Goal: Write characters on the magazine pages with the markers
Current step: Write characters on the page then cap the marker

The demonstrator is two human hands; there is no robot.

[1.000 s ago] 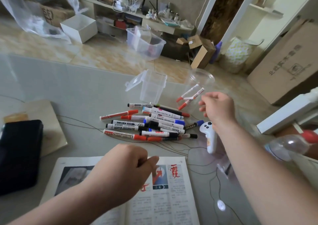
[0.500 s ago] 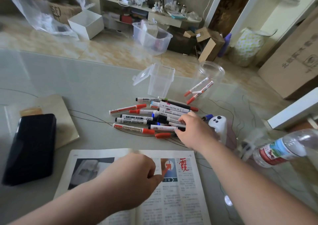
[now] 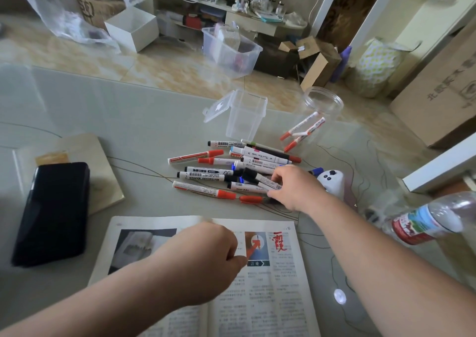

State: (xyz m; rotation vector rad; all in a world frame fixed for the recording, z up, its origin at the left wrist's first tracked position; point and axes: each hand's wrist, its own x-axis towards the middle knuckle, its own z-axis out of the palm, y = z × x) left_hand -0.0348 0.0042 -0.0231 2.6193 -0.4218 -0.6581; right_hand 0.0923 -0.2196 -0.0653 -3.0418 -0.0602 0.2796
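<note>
My right hand (image 3: 291, 187) lies on the near right edge of the marker pile (image 3: 231, 171), its fingers curled down onto a white marker (image 3: 269, 183) whose barrel pokes out from under them; whether I have truly pinched it or only touch it I cannot tell, since the fingertips and the marker's far end are hidden beneath my knuckles. My left hand (image 3: 203, 259) is balled in a loose fist over the open magazine (image 3: 273, 298), the knuckle side up, so its palm and anything it may hold are out of sight; it covers part of the upper left-hand page. The magazine lies just in front of me on the table (image 3: 116, 109), its lower edge cut off by the frame. A red character (image 3: 279, 241) is written on the top right page, beside a small picture with a red arrow. Behind the pile stand a clear box (image 3: 244, 116) with its lid hinged open and a clear jar (image 3: 323, 107) with red-capped markers inside. A white controller (image 3: 332, 180) sits just right of my hand, partly behind it. A blurred water bottle (image 3: 432, 220) is at the right, a dark phone (image 3: 51, 213) at the left.
</note>
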